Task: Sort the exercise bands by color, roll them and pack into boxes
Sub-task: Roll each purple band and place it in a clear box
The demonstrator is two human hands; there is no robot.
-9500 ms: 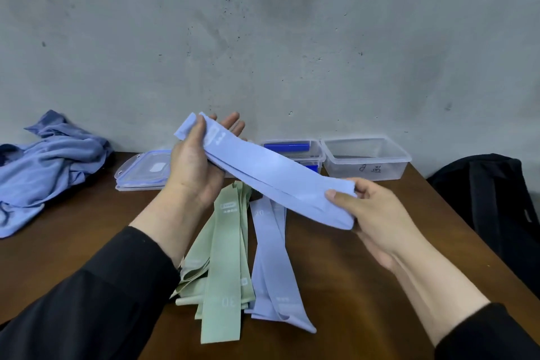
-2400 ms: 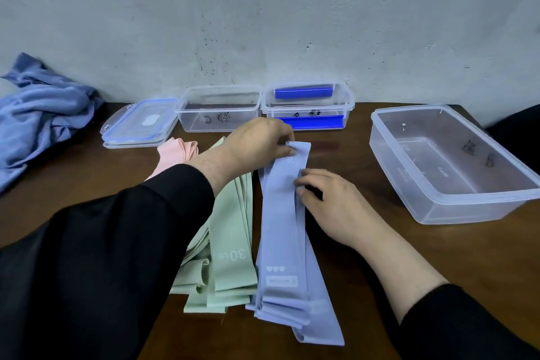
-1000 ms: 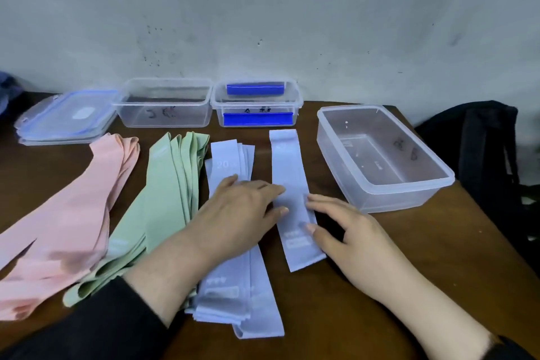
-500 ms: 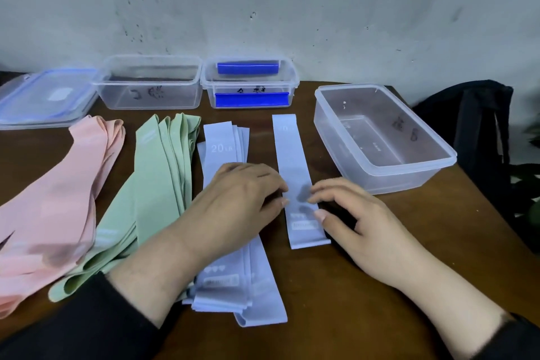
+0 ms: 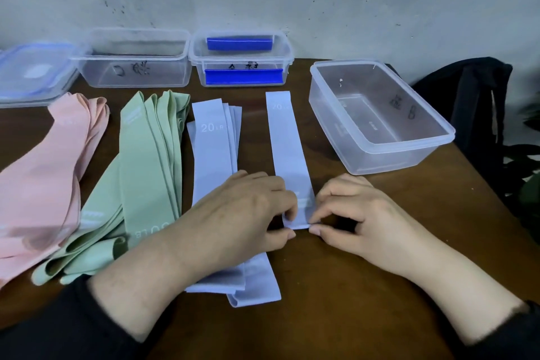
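A single lavender band (image 5: 285, 140) lies flat and lengthwise on the brown table (image 5: 365, 272), apart from the piles. My left hand (image 5: 245, 219) and my right hand (image 5: 359, 219) pinch its near end from either side, the end slightly lifted. My left forearm lies across a pile of lavender bands (image 5: 214, 161) marked 20 LB. Left of those lie green bands (image 5: 146, 166) and pink bands (image 5: 43, 178). An empty clear box (image 5: 380, 152) stands at the right of the single band.
At the back by the wall stand a clear box (image 5: 137, 73) and a clear box with blue clips (image 5: 241, 64). Stacked lids (image 5: 32, 76) sit at the back left. A black bag (image 5: 479, 114) rests beyond the table's right edge.
The single lavender band was laid apart from its pile. Both hands slid down it to the near end and now pinch that end, where before they lay flat on it.
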